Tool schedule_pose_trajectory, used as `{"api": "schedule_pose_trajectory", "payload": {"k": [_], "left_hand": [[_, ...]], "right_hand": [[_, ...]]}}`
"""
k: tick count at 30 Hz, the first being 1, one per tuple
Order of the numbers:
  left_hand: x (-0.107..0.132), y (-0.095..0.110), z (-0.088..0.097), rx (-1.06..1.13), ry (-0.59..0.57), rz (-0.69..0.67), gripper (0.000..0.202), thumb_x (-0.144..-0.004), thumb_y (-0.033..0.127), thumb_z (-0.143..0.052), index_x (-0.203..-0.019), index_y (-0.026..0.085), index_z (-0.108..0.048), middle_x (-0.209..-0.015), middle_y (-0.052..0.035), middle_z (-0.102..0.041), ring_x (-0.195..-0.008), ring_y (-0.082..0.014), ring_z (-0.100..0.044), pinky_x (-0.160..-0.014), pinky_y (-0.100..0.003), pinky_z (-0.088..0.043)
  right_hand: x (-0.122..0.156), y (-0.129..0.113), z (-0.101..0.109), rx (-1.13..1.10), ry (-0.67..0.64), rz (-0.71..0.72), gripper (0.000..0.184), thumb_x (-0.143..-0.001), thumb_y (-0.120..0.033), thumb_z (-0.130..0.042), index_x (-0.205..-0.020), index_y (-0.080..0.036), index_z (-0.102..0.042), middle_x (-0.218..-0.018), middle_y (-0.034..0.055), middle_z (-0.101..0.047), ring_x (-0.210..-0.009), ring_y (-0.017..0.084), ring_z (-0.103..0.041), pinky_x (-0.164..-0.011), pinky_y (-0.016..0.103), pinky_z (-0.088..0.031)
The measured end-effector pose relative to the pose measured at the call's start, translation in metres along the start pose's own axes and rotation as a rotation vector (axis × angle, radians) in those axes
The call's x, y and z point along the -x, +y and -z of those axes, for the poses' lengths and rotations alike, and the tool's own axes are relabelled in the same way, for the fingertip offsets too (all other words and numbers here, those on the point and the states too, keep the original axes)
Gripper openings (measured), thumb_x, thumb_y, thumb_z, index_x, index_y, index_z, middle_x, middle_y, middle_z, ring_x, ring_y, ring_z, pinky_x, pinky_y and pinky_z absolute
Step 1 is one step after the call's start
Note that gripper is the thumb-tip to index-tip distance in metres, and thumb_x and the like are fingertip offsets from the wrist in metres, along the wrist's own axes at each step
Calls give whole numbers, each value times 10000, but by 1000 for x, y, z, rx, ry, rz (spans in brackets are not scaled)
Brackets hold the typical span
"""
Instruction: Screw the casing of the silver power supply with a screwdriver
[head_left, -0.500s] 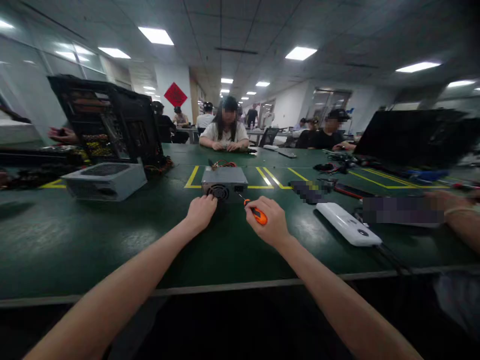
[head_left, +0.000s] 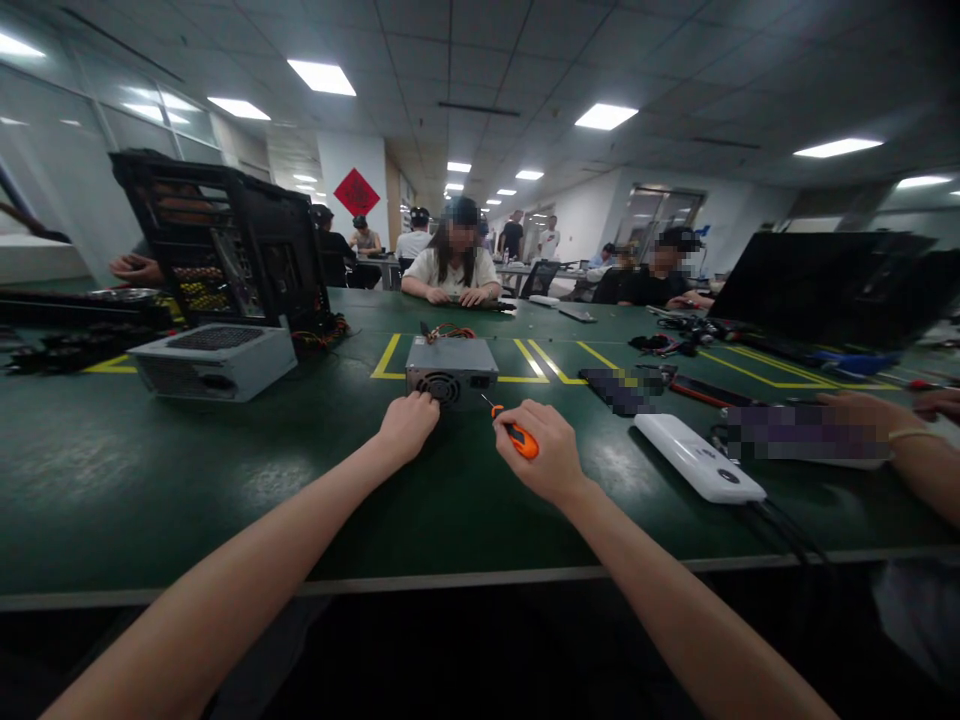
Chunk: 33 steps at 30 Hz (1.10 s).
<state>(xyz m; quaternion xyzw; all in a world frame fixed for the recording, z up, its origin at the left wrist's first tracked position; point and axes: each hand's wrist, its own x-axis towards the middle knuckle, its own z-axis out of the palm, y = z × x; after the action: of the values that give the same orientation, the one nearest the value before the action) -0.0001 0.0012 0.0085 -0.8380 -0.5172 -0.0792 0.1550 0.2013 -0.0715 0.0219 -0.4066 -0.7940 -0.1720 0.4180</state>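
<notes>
At our far left stands a black case (head_left: 259, 250), open on one side, with yellow wiring showing inside. In front of it a silver unit (head_left: 251, 365) lies on the green table (head_left: 225, 520), a mesh panel on its top. Next comes our left hand (head_left: 410, 425), its fingers bent against the lower left front of the power supply (head_left: 450, 352); we cannot tell whether they grip it or only press on it. The power supply sits at the middle of the table before us, over a yellow-marked outline, fan grille and socket facing us, cables (head_left: 452, 331) bunched behind it. Across the table sits a person (head_left: 454, 268). The screwdriver (head_left: 521, 441) points up and leftward, its tip near the lower right front of the power supply; we cannot tell if they touch. Our right hand (head_left: 546, 452) has its fingers closed around the orange handle. Further right lie a dark, blurred-out item (head_left: 611, 390) and a white device (head_left: 697, 458), then another person's hand (head_left: 862, 412).
</notes>
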Motion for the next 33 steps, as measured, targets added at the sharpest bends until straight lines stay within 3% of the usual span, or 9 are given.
{"api": "schedule_pose_trajectory", "payload": {"k": [3, 6, 8, 12, 18, 23, 28, 33], "left_hand": [[0, 2, 4, 272, -10, 79, 146, -795, 120, -456, -866, 115, -583, -931, -139, -610, -880, -248, -573, -699, -336, -451], [8, 16, 18, 850, -35, 214, 86, -781, 210, -519, -798, 137, -561, -807, -83, -626, -743, -183, -590, -647, -293, -465], [19, 32, 31, 1300, -10, 281, 62, -770, 195, -532, -764, 134, -532, -766, -58, -622, -697, -141, -588, -601, -244, -470], [50, 66, 49, 1902, 51, 455, 52, -746, 143, -579, -792, 121, -568, -746, -24, -610, -654, -79, -570, -556, -165, -461], [72, 95, 44, 2627, -46, 719, 124, -796, 39, -506, -853, 83, -607, -783, -53, -617, -640, -54, -597, -580, -130, -498], [79, 103, 46, 2878, -125, 862, 131, -833, 75, -469, -796, 68, -595, -772, -59, -601, -625, -67, -599, -554, -139, -509], [86, 102, 48, 2970, -156, 834, 139, -844, 126, -474, -782, 81, -590, -789, -49, -590, -651, -79, -598, -557, -156, -513], [85, 101, 46, 2948, -165, 811, 146, -848, 141, -475, -771, 96, -591, -779, -43, -585, -652, -71, -591, -582, -159, -512]], "right_hand": [[2, -7, 15, 22, 7, 22, 135, -794, -240, -485, -758, -164, -592, -680, 20, -546, -620, 122, -457, -628, 273, -352], [12, -22, 35, -23, 57, 23, 70, -767, -188, -522, -779, -164, -586, -691, 22, -555, -644, 129, -477, -630, 283, -362], [24, -36, 47, -72, 109, 49, 64, -737, -140, -544, -787, -161, -576, -680, 17, -556, -641, 129, -481, -616, 284, -371], [53, -61, 63, -181, 178, 56, 175, -710, -65, -531, -862, -139, -576, -714, 31, -557, -662, 125, -493, -604, 284, -402], [78, -87, 70, -176, 226, 84, 208, -691, -33, -518, -858, -125, -602, -702, 37, -548, -651, 127, -501, -589, 297, -431], [81, -96, 67, -192, 241, 71, 189, -696, -31, -506, -813, -138, -609, -670, 26, -533, -624, 119, -505, -552, 281, -438], [90, -96, 58, -232, 380, 16, 162, -708, -62, -495, -781, -153, -608, -667, 20, -508, -644, 118, -510, -542, 265, -451], [94, -97, 55, -271, 343, -19, 184, -693, -79, -506, -805, -180, -612, -651, 21, -513, -621, 134, -517, -510, 279, -451]]}}
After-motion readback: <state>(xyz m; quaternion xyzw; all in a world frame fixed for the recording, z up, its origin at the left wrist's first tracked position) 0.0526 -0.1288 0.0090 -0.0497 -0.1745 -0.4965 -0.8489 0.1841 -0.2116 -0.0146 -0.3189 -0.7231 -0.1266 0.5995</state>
